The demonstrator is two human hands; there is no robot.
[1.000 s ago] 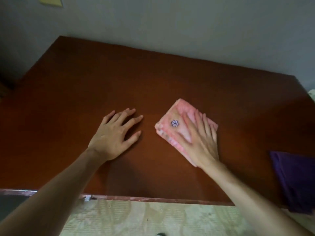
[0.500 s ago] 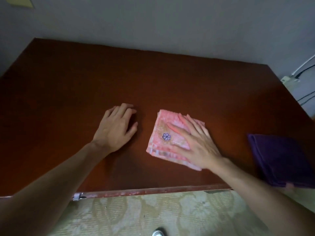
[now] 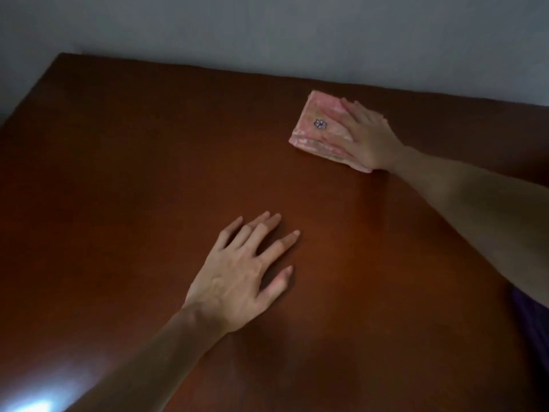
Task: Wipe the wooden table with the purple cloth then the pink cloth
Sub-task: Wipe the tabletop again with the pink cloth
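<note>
The folded pink cloth (image 3: 319, 129), with a small purple flower on it, lies on the dark wooden table (image 3: 148, 150) near its far edge. My right hand (image 3: 368, 138) lies flat on the cloth's right half, fingers spread, pressing it onto the wood. My left hand (image 3: 240, 275) rests palm down on the bare table nearer to me, fingers apart, holding nothing. A sliver of the purple cloth (image 3: 531, 322) shows at the right edge, partly hidden under my right forearm.
A grey wall (image 3: 267, 31) runs right behind the table's far edge. The table's left edge slants away at the upper left. A bright glare sits at the bottom left corner.
My right hand has pushed the pink cloth away from me, from the near middle to the far edge. The view has moved in closer; the near edge and floor are out of frame.
</note>
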